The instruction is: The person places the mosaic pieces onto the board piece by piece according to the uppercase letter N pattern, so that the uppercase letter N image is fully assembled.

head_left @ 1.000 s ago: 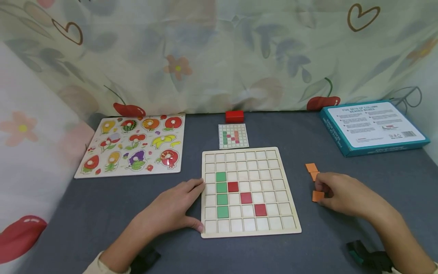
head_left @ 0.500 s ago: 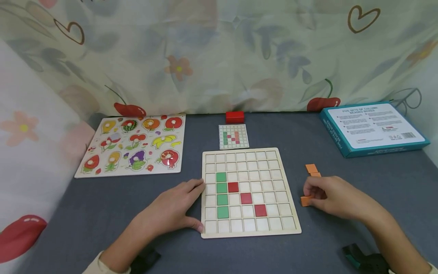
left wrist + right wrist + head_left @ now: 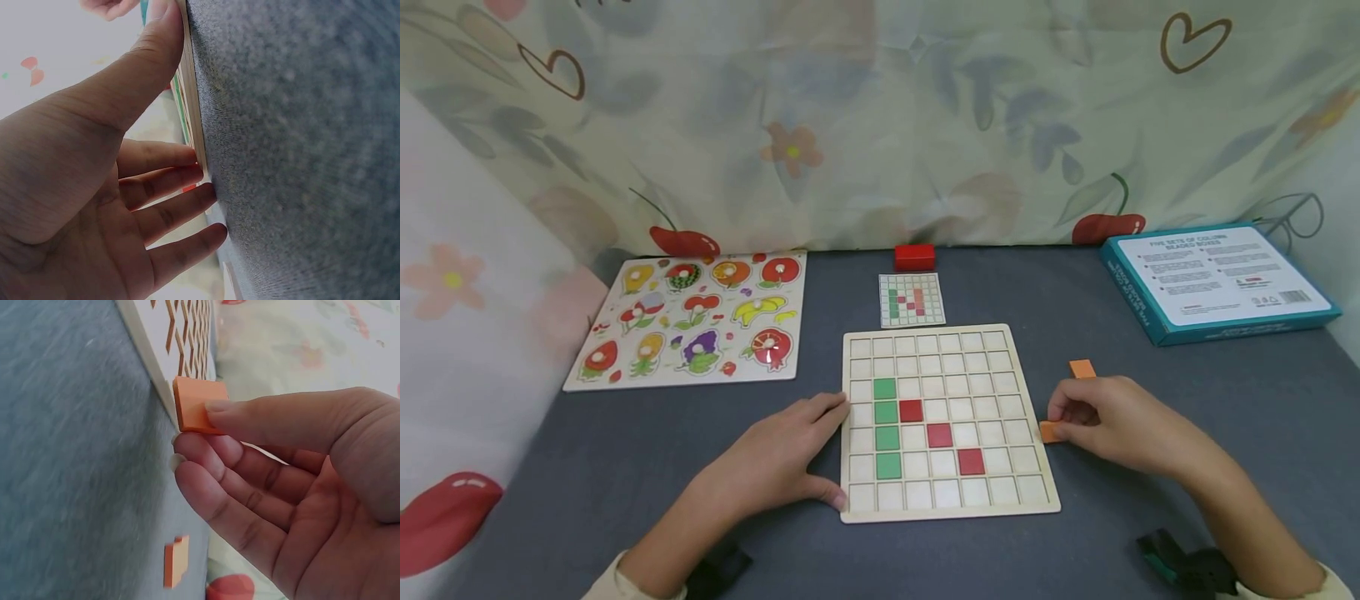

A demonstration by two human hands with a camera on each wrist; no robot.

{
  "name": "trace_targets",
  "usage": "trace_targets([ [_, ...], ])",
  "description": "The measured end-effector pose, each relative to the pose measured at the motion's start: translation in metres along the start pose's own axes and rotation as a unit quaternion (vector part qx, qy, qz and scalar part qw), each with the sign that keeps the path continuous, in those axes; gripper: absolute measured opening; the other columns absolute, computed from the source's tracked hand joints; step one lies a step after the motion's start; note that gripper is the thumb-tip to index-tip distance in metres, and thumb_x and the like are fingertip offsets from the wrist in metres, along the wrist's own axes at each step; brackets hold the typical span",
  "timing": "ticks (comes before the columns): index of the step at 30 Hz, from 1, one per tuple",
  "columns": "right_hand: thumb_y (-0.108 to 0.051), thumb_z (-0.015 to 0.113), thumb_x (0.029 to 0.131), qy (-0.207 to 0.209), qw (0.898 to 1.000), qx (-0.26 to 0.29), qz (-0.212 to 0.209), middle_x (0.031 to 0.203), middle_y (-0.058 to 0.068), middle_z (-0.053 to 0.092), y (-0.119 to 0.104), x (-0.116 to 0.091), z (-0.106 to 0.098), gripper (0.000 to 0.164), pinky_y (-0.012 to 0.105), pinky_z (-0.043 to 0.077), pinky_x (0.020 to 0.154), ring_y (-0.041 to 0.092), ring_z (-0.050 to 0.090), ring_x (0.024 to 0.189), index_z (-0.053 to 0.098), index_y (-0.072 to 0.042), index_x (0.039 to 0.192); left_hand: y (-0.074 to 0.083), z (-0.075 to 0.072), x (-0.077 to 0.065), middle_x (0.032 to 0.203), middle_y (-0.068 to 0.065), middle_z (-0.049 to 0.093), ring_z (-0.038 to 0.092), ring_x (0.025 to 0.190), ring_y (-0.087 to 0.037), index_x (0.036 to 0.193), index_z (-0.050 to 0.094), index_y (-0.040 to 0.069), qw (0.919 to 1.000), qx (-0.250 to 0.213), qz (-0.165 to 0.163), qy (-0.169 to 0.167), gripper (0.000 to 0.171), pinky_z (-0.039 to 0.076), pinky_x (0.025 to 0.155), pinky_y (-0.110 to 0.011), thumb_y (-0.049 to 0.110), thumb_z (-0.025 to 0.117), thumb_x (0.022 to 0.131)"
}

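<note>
In the head view my right hand (image 3: 1120, 425) pinches a square orange tile (image 3: 1048, 432) between thumb and fingers, at the right edge of a wooden grid board (image 3: 917, 507). The right wrist view shows the thumb on the tile's (image 3: 192, 403) face. My left hand (image 3: 782, 462) touches the board's left edge; in the left wrist view its fingers (image 3: 181, 212) are nearly straight and the thumb lies along the edge. Green tiles (image 3: 887, 437) form a column on the board, and red tiles (image 3: 940, 434) step diagonally down to the right.
Loose orange tiles (image 3: 175, 562) lie on the dark cloth behind my right hand. Beyond the board are a small pattern card (image 3: 912, 298) and a red block (image 3: 914, 257). A fruit puzzle board (image 3: 658, 375) lies left, a teal-edged box (image 3: 1225, 275) right.
My right hand has carried the orange tile left from beside the other orange tiles to the board's right edge. The left hand and the tiles on the board have stayed put.
</note>
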State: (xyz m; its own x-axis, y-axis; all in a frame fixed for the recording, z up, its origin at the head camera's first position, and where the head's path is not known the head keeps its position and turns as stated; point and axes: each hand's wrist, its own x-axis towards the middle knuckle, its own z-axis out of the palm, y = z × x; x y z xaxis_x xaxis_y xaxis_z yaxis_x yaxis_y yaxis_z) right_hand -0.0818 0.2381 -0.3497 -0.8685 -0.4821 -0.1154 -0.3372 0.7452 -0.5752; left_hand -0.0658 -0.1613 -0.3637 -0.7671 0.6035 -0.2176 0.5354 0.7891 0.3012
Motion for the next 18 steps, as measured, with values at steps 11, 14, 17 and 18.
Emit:
trace_targets([
  [11, -0.004, 0.078, 0.087, 0.034, 0.998, 0.008, -0.045, 0.079, -0.012, 0.063, -0.022, 0.021, 0.006, 0.016, 0.026, 0.049, 0.063, 0.007, 0.056, 0.069, 0.071, -0.018, 0.088, 0.0, 0.0, -0.001, 0.154, -0.014, 0.04, 0.043, 0.135, -0.027, 0.153, 0.04, 0.002, 1.0, 0.004, 0.007, 0.004, 0.108, 0.045, 0.102, -0.044, 0.064, 0.078, 0.073],
  [14, -0.004, 0.078, 0.087, 0.033, 0.999, 0.012, -0.042, 0.078, -0.011, 0.062, -0.027, 0.026, 0.009, 0.015, 0.026, 0.049, 0.062, 0.009, 0.056, 0.069, 0.07, -0.018, 0.087, -0.001, 0.0, -0.001, 0.154, -0.014, 0.04, 0.043, 0.135, -0.027, 0.153, 0.04, 0.002, 1.0, 0.003, 0.006, 0.004, 0.108, 0.045, 0.102, -0.044, 0.064, 0.078, 0.072],
  [17, -0.005, 0.077, 0.087, 0.031, 0.999, 0.017, -0.038, 0.078, -0.011, 0.061, -0.033, 0.032, 0.013, 0.015, 0.026, 0.048, 0.062, 0.009, 0.056, 0.07, 0.07, -0.018, 0.086, 0.0, 0.0, -0.001, 0.154, -0.013, 0.04, 0.043, 0.135, -0.027, 0.153, 0.04, 0.002, 1.0, 0.003, 0.004, 0.004, 0.108, 0.045, 0.102, -0.044, 0.064, 0.078, 0.072],
  [18, -0.005, 0.077, 0.087, 0.03, 0.999, 0.019, -0.038, 0.077, -0.011, 0.061, -0.035, 0.034, 0.014, 0.014, 0.026, 0.048, 0.061, 0.009, 0.055, 0.07, 0.07, -0.018, 0.086, 0.0, 0.0, -0.001, 0.154, -0.013, 0.04, 0.043, 0.135, -0.027, 0.153, 0.04, 0.003, 1.0, 0.004, 0.004, 0.004, 0.108, 0.045, 0.102, -0.044, 0.064, 0.079, 0.072],
])
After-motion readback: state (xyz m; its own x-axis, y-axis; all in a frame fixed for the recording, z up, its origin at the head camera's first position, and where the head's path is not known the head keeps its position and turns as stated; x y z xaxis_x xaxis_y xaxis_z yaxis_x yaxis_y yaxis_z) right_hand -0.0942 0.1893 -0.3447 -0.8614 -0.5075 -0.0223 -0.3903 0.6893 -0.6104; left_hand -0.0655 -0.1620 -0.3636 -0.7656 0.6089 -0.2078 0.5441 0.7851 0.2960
